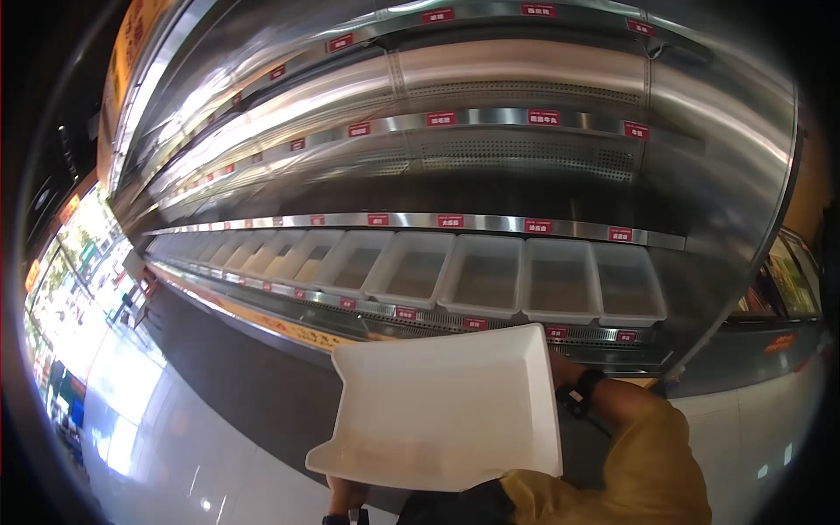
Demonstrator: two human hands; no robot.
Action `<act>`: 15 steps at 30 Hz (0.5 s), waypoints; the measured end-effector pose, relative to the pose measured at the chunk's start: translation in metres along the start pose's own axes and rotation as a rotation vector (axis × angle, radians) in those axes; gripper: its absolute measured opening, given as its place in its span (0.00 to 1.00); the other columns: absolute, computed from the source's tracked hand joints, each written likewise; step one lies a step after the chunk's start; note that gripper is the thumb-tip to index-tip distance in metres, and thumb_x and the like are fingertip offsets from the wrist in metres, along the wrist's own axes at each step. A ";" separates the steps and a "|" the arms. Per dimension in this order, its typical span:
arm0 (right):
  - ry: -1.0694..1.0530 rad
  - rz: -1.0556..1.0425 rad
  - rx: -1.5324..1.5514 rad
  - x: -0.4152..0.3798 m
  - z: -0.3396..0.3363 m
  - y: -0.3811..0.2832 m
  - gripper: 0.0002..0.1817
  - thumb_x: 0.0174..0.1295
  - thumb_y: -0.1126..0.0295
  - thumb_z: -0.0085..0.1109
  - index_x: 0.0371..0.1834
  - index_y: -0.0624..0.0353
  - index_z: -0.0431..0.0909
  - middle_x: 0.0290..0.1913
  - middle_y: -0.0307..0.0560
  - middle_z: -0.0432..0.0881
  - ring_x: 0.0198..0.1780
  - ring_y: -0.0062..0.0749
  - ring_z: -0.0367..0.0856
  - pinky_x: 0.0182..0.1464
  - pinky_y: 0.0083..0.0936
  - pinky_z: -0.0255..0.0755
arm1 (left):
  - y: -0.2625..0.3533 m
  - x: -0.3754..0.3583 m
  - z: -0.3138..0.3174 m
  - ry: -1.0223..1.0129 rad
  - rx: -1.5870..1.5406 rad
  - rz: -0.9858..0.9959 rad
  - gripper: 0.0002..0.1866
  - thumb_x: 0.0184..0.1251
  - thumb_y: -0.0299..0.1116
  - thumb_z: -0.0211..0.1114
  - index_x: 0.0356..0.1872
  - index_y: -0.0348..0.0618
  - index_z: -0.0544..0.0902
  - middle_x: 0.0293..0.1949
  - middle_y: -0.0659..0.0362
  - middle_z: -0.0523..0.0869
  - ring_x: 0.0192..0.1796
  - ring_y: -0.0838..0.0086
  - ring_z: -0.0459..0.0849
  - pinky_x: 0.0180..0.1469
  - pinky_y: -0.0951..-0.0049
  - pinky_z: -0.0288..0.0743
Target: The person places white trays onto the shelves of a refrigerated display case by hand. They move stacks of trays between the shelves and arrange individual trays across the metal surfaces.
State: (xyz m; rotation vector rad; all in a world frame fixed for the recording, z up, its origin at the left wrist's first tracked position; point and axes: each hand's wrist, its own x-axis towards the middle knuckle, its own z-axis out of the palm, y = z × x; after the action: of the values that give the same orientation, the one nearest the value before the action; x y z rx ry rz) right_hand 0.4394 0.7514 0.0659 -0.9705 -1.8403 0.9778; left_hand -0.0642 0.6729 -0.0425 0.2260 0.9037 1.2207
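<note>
A large white tray (446, 407) with raised sides is held in front of my body, and nothing shows inside it. My left hand (346, 492) is at the tray's lower left edge, with most of its fingers hidden beneath the tray. On the right side, my right hand (564, 371) is at the tray's edge, largely behind it, with a dark band on the wrist. Beyond the tray, translucent bins (562, 284) stand in a row on the lowest shelf of a metal display case.
Metal shelves (490, 118) with red labels rise above the bins. A label rail (472, 325) runs along the case's front edge. Grey and pale floor (219, 437) lies at the left, with bright windows (83, 254) beyond. Colourful packages (777, 278) stand at the far right.
</note>
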 end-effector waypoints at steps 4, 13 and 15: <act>0.182 0.364 0.083 0.008 -0.031 0.049 0.15 0.70 0.67 0.56 0.55 0.62 0.77 0.51 0.49 0.84 0.51 0.29 0.82 0.51 0.29 0.78 | 0.026 0.104 0.058 -0.113 0.038 -0.082 0.22 0.76 0.50 0.48 0.57 0.45 0.77 0.51 0.59 0.84 0.55 0.64 0.82 0.58 0.60 0.75; 0.599 0.537 0.825 0.043 -0.068 0.078 0.18 0.75 0.62 0.48 0.59 0.61 0.76 0.55 0.48 0.83 0.53 0.37 0.83 0.54 0.34 0.80 | 0.053 0.268 0.149 -0.200 0.184 -0.282 0.24 0.75 0.53 0.48 0.58 0.47 0.77 0.51 0.60 0.85 0.54 0.63 0.83 0.56 0.59 0.78; 0.599 0.590 0.695 0.057 -0.082 0.080 0.18 0.75 0.62 0.48 0.60 0.61 0.76 0.56 0.48 0.83 0.54 0.37 0.83 0.55 0.33 0.79 | 0.042 0.293 0.155 -0.236 0.128 -0.324 0.25 0.75 0.53 0.48 0.60 0.47 0.77 0.54 0.60 0.84 0.56 0.62 0.82 0.57 0.58 0.77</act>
State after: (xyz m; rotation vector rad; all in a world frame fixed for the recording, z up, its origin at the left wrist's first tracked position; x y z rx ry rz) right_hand 0.5114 0.8539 0.0419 -1.1932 -0.6363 1.3534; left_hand 0.0310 0.9926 -0.0567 0.3060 0.7772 0.8183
